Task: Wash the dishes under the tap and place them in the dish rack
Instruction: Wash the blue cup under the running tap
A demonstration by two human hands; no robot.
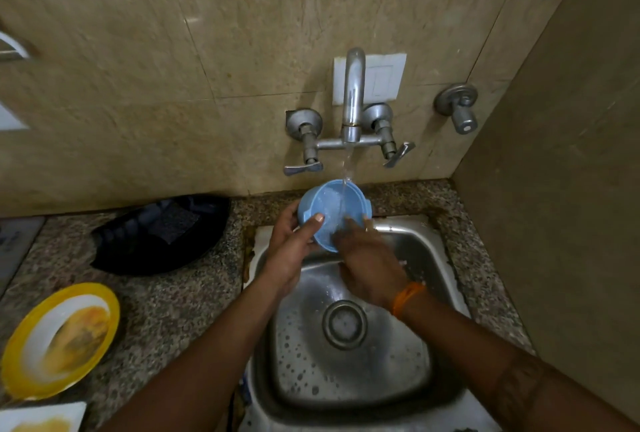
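Note:
A small light-blue plastic bowl [320,201] is held over the back of the steel sink [429,293], tilted toward me. Water runs from the wall tap [352,99] into it. My left hand [294,244] grips the bowl's left rim, thumb over the edge. My right hand [367,258] reaches its fingers into the bowl's inside, under the stream; the fingertips are partly hidden by water. An orange band sits on my right wrist.
A dirty yellow-rimmed plate [60,339] lies on the granite counter at left, with a white soiled dish [38,419] at the bottom left corner. A black tray [159,234] sits behind them. A separate valve [459,107] is on the wall; a side wall closes the right.

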